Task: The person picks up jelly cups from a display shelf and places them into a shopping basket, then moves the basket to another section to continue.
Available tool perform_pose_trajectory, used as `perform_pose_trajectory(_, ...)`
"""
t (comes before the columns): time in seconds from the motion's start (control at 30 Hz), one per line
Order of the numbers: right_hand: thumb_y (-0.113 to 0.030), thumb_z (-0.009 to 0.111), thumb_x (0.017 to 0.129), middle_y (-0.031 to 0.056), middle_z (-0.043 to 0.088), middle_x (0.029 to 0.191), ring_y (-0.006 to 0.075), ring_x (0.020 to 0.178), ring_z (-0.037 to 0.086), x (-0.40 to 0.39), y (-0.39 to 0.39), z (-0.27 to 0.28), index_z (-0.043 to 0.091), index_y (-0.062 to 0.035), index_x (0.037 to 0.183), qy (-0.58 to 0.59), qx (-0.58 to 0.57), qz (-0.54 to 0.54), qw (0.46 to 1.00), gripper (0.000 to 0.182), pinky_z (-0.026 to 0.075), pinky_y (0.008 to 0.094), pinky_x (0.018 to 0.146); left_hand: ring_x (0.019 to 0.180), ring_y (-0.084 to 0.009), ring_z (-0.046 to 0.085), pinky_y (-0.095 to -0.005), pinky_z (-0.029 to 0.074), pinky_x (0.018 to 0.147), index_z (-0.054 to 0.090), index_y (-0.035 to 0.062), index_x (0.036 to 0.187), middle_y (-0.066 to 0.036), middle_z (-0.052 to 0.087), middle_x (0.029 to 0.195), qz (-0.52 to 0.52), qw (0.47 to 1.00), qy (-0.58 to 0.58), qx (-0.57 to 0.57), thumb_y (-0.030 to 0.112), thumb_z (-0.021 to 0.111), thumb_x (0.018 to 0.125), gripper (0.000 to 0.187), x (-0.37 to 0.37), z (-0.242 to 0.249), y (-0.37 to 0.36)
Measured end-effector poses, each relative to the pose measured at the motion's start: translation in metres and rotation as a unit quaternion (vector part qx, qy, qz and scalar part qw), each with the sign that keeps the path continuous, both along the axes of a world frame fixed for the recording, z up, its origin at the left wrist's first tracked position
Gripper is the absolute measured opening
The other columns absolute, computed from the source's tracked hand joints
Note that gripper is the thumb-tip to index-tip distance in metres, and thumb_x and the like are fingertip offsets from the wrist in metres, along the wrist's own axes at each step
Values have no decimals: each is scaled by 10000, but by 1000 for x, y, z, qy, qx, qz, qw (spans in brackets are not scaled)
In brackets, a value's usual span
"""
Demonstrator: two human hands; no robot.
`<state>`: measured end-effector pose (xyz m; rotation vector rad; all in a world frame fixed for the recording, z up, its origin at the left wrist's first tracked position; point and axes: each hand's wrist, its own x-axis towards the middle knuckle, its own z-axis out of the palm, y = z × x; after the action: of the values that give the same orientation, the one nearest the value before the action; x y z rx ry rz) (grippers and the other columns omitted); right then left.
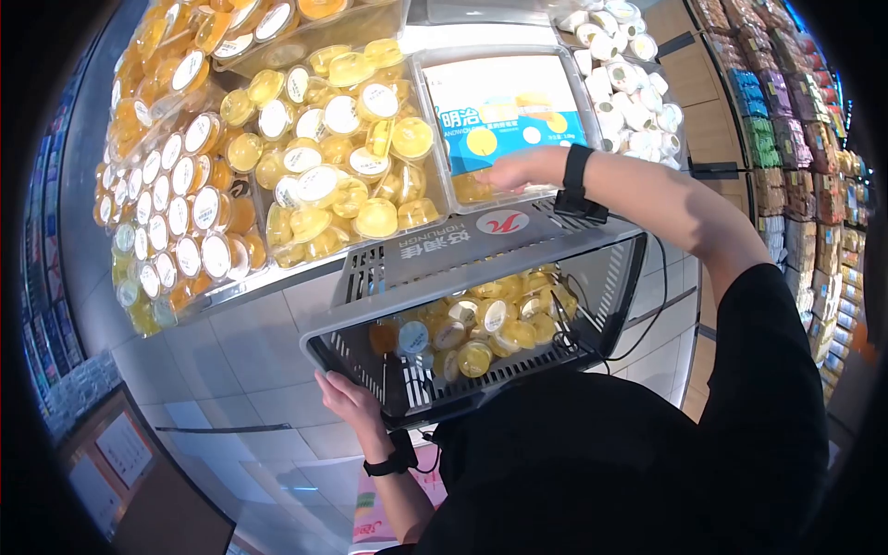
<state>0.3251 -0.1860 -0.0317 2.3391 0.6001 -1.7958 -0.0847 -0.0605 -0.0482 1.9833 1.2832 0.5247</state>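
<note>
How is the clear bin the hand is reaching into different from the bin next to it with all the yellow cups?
The bin under the right hand is the reached-into bin; it looks nearly empty, showing a blue and white card, while the neighbouring bin is heaped with yellow jelly cups. No hand is at the neighbouring bin. Both are clear plastic on the same shelf. The left hand holds the grey basket.

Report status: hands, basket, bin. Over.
Left hand grips basket rim. Right hand reaches into clear bin, grasp hidden. Basket holds yellow cups. Nothing blocking.
</note>
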Motion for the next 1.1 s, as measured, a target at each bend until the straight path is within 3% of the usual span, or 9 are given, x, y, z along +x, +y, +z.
perform_pose_trajectory(0.17,-455,474,960,112,699,934,173,829,647,10,-9,92,664,32,1040,1,271,-16,963,528,483,299,685,548,-326,516,-431,373,525,514,-65,969,-188,565,646,-1,1000,20,-17,258,334,1014,373,5,12,-2)
perform_pose_trajectory(0.27,-335,640,897,31,714,840,106,737,653,-54,-42,190,713,-87,971,76,251,101,960,269,504,262,660,543,-330,528,-437,376,523,514,-66,967,-194,568,641,0,999,40,-2,262,338,1014,375,9,17,-5)
perform_pose_trajectory(0.37,-446,651,861,83,705,909,177,856,673,-111,-80,140,645,-65,1094,247,209,126,938,446,517,309,728,518,-319,533,-438,368,493,499,-60,927,-193,553,609,-7,999,14,32,243,349,1007,348,6,10,-4)
perform_pose_trajectory(0.5,-450,681,826,260,466,1284,402,1050,590,-190,-123,6,386,-72,1362,-117,210,96,966,719,483,438,911,628,-331,627,-419,454,562,513,-52,932,-204,625,696,-9,999,-30,15,265,353,1009,363,4,3,-2)
perform_pose_trajectory(0.67,-352,760,763,332,222,1401,465,1073,558,-252,-121,-62,426,-74,1299,-170,331,-17,928,690,515,474,848,641,-307,616,-400,461,590,508,-39,902,-185,637,726,-6,999,-29,-20,279,331,1025,384,3,6,-4)
perform_pose_trajectory(0.87,-345,753,762,302,433,1284,413,1027,598,-257,-123,-35,487,-28,1235,-248,318,35,914,629,522,434,824,631,-253,610,-367,476,594,495,-31,876,-161,643,734,-12,998,-51,-26,281,342,1029,380,5,12,-7)
perform_pose_trajectory(0.93,-392,748,764,222,625,1016,328,914,653,-244,-119,7,581,-7,1100,-152,322,-48,933,537,526,385,768,628,-255,606,-369,475,593,490,-31,866,-162,641,735,-6,998,-64,-29,278,345,1029,379,4,11,-7)
perform_pose_trajectory(1.03,-446,746,763,152,663,803,264,805,670,-209,-117,70,632,-19,996,-13,377,-144,915,499,517,354,724,623,-331,614,-414,453,563,488,-43,878,-199,620,701,-7,997,-69,-25,245,356,1019,346,3,7,-5)
perform_pose_trajectory(1.1,-397,730,807,100,680,878,204,795,659,-178,-122,103,642,-77,1031,12,462,-146,875,400,509,321,709,633,-265,609,-376,474,601,486,-30,858,-169,638,736,-15,1000,12,4,278,353,1027,376,0,9,-4)
